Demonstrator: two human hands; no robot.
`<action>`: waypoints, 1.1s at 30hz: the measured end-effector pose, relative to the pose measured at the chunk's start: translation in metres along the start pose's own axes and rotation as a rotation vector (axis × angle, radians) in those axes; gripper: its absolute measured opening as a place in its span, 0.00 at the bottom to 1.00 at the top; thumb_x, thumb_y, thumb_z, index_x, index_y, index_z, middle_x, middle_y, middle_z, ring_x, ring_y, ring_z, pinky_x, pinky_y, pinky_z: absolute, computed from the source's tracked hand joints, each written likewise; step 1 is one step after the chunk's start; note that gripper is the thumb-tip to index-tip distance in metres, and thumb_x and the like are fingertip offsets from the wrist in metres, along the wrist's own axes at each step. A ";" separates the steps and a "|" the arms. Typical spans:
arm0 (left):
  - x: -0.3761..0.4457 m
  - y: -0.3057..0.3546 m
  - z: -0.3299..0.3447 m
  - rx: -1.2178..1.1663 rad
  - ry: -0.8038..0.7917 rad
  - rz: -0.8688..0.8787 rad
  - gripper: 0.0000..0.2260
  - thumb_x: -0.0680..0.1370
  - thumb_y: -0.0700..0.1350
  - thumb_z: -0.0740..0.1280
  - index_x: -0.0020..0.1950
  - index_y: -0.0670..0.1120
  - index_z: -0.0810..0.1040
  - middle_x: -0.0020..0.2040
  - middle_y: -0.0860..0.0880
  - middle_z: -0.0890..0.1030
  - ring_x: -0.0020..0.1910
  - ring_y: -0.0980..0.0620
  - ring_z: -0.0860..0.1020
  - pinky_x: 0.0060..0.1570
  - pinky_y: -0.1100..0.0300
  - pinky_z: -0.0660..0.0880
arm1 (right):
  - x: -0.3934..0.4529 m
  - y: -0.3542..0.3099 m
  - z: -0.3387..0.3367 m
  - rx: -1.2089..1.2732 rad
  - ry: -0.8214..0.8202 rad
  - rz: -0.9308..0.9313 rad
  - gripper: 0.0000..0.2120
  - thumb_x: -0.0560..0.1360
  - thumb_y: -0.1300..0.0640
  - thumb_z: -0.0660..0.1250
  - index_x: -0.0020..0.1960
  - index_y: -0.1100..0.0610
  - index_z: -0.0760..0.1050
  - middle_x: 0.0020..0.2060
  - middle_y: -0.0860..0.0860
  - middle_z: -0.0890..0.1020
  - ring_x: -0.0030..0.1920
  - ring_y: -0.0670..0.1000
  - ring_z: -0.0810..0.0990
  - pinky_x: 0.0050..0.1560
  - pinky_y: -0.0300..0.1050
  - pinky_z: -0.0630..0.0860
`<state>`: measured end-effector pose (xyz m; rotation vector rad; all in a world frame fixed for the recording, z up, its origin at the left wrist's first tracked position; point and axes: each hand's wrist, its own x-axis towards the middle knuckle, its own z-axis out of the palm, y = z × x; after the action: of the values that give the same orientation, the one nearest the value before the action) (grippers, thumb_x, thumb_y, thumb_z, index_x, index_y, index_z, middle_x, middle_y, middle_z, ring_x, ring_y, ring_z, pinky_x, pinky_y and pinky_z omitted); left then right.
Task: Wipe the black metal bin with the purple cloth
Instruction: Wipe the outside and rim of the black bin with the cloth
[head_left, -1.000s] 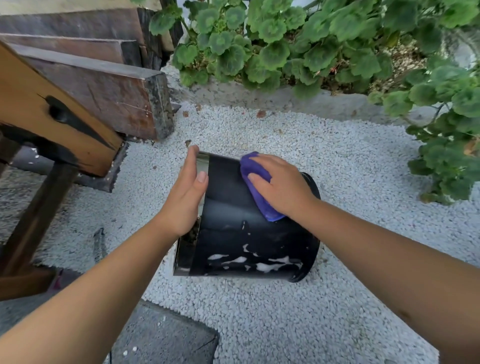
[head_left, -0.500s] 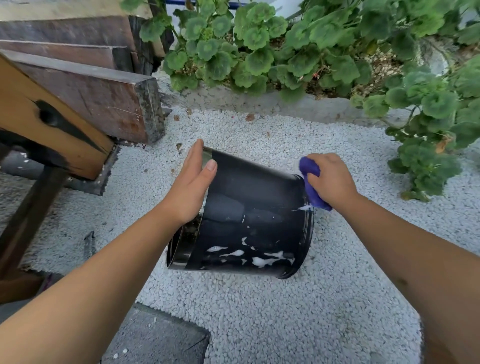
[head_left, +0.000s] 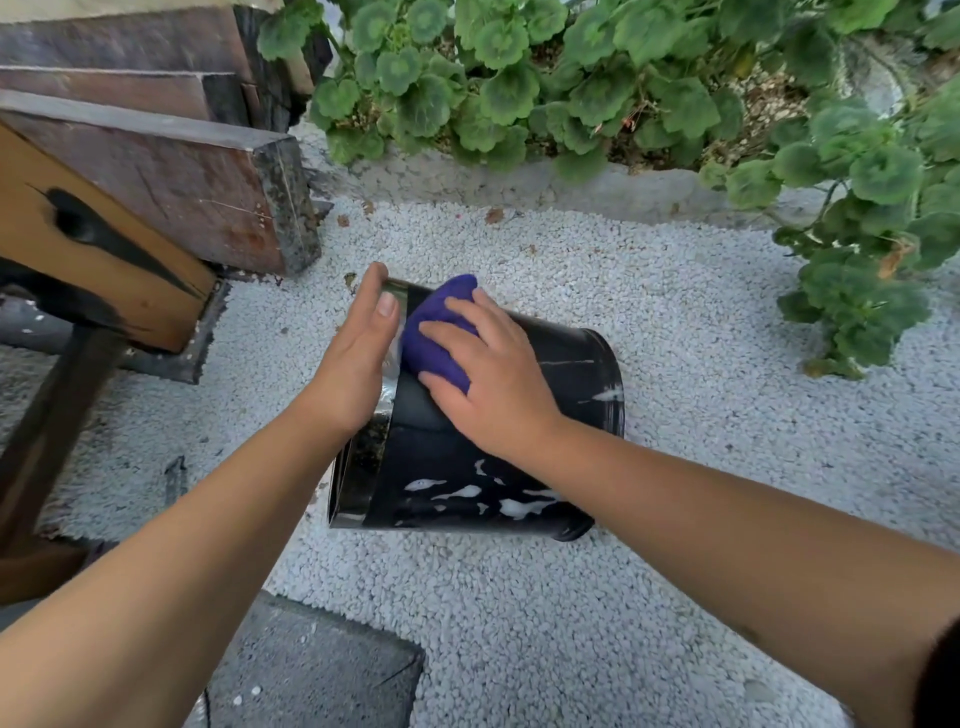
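Note:
The black metal bin (head_left: 431, 467) lies on its side on white gravel, its shiny open rim to the left and its base to the right. White streaks mark its lower side. My left hand (head_left: 358, 358) rests flat against the rim end and steadies the bin. My right hand (head_left: 493, 374) presses the bunched purple cloth (head_left: 436, 332) onto the bin's upper side, close to the rim and right beside my left hand's fingers.
Heavy wooden beams (head_left: 171, 171) and a wooden frame stand at the left. Green leafy plants (head_left: 571, 78) behind a stone kerb fill the back and right. A dark paving slab (head_left: 311, 670) lies near my left forearm. White gravel (head_left: 675, 312) surrounds the bin.
My right hand slid the purple cloth from the bin's middle to its base at the right, then back left up to the rim. The left hand stayed on the rim.

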<state>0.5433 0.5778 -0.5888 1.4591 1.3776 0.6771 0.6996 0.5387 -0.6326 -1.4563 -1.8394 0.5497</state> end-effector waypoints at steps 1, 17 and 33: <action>0.000 -0.001 -0.001 0.002 0.005 -0.003 0.43 0.70 0.72 0.52 0.80 0.51 0.52 0.80 0.56 0.53 0.75 0.65 0.52 0.71 0.65 0.49 | -0.001 0.009 -0.003 0.017 -0.010 0.017 0.21 0.73 0.53 0.71 0.64 0.58 0.77 0.66 0.60 0.75 0.69 0.63 0.69 0.71 0.56 0.62; -0.011 0.013 0.015 0.283 0.028 0.150 0.36 0.75 0.66 0.53 0.79 0.51 0.54 0.80 0.53 0.55 0.78 0.56 0.52 0.76 0.57 0.49 | -0.078 0.179 -0.096 -0.290 0.035 0.627 0.18 0.77 0.51 0.67 0.65 0.54 0.71 0.53 0.59 0.79 0.51 0.61 0.77 0.47 0.51 0.72; -0.044 0.008 0.016 0.431 -0.220 0.435 0.45 0.76 0.70 0.53 0.79 0.42 0.39 0.80 0.45 0.38 0.78 0.48 0.38 0.77 0.49 0.42 | 0.006 0.008 -0.036 0.239 0.006 0.182 0.32 0.70 0.42 0.67 0.73 0.41 0.62 0.65 0.46 0.75 0.59 0.42 0.72 0.60 0.32 0.68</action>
<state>0.5517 0.5321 -0.5779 2.1463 1.0815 0.4787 0.7318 0.5430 -0.6131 -1.4658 -1.5840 0.8242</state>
